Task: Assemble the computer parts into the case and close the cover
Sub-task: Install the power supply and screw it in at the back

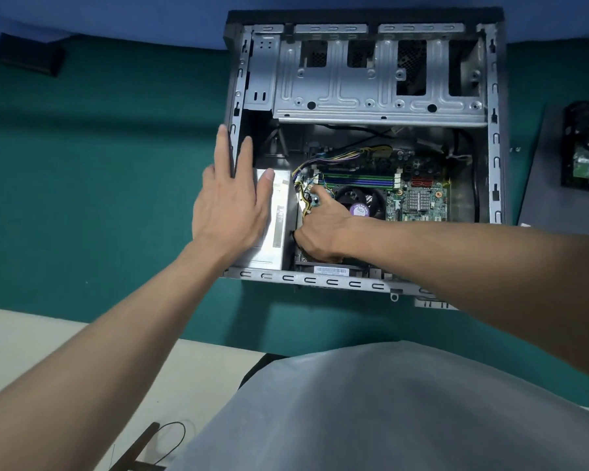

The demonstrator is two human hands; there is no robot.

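While left hand (228, 212) lies open-fingered on the power supply (280, 202) inside the case (495, 147), right hand (323, 232) among cables (340, 156) hides its grip.

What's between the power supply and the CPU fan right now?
Head view: the right hand and a bundle of cables sit between power supply and fan.
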